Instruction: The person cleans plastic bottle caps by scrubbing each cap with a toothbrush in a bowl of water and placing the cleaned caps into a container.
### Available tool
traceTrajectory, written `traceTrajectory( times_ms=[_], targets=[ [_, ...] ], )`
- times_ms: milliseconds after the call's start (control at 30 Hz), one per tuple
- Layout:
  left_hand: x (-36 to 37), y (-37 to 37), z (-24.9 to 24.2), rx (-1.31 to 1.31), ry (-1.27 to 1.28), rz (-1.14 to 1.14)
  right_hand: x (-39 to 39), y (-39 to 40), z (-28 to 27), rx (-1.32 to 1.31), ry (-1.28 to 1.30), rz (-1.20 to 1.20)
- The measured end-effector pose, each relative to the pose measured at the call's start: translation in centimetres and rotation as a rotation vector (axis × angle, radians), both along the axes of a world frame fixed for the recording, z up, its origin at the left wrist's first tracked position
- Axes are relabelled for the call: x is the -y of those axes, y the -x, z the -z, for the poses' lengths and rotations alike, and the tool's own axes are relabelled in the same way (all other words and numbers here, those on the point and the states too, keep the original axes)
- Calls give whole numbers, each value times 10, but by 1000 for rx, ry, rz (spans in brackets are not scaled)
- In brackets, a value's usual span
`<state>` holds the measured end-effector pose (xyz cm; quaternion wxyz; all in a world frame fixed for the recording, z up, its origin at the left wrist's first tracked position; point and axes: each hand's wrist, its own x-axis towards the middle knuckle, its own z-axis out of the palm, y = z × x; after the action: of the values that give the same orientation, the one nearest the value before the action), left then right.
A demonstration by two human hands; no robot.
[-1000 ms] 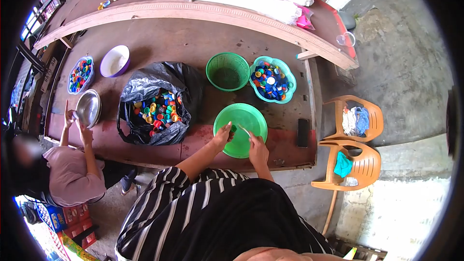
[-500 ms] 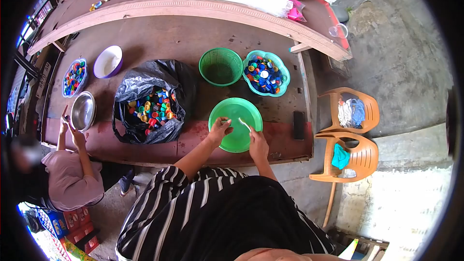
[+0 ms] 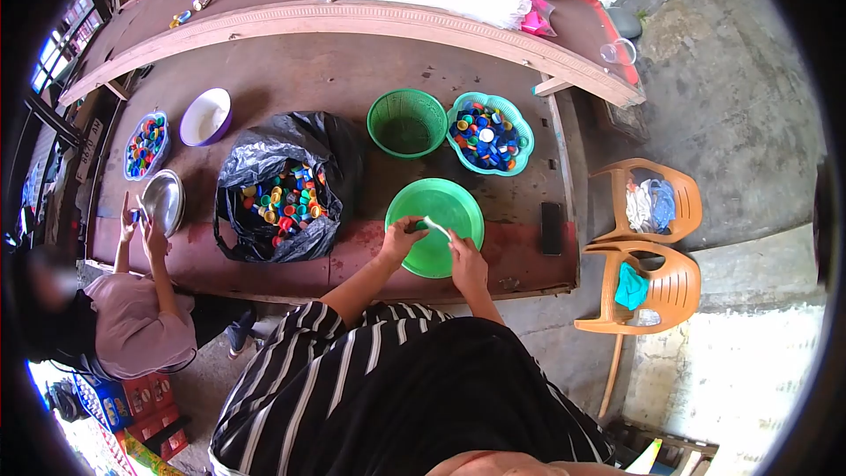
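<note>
My right hand (image 3: 469,266) is closed on a slim white strip-like tool (image 3: 436,227), whose exact kind I cannot make out. It points up and left toward my left hand (image 3: 402,241). The fingers of my left hand are pinched together near the tool's tip; whatever they hold is too small to name. Both hands are over a light green basin (image 3: 445,197) at the table's front edge. Left of it a black plastic bag (image 3: 240,152) gapes around many colourful bottle caps (image 3: 286,203).
Behind the basin stand a dark green basket (image 3: 407,99) and a turquoise basket (image 3: 526,137) of caps. A co-worker (image 3: 145,326) works at left beside a metal bowl (image 3: 165,203), a purple-white bowl (image 3: 206,116) and a caps tray (image 3: 146,145). Orange chairs (image 3: 683,278) stand right.
The white tool has swung from nearly upright to a leftward slant, its tip now close to my left fingers. My hands have come nearer each other. The co-worker's hands have moved slightly.
</note>
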<state>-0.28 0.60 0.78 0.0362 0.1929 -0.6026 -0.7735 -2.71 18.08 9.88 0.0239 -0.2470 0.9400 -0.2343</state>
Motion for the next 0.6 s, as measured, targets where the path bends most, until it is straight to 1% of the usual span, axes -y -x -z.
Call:
traceTrajectory(
  times_ms=[33,100,133,200,233,300,333,433,467,533,567,600],
  targets=[
    [-2,0,0,-30,-53,-29,0,2,1,0,-30,45],
    [-3,2,0,-90,-152,-87,1,4,-2,15,53,-72],
    [-2,1,2,-82,-115,-79,1,5,-4,24,95,-128],
    [1,2,0,-69,-40,-60,4,7,-1,45,27,-85],
    [3,1,-3,-6,-75,-54,4,10,1,52,-8,-64],
    [4,-2,-9,120,-150,-45,2,27,18,-12,-149,-26],
    [4,-1,-7,101,-168,-46,2,34,30,-40,-219,-6],
    [3,-2,4,64,-215,-47,0,46,53,-160,-268,-209],
    [3,-1,8,60,-225,-47,-3,44,59,-115,-250,-199],
    [8,4,6,73,-227,-52,1,41,50,-38,-207,-173],
    [10,6,4,95,-220,-53,3,41,46,-24,-145,-148],
    [7,4,4,125,-219,-46,4,34,31,-4,-90,-116]
  ],
)
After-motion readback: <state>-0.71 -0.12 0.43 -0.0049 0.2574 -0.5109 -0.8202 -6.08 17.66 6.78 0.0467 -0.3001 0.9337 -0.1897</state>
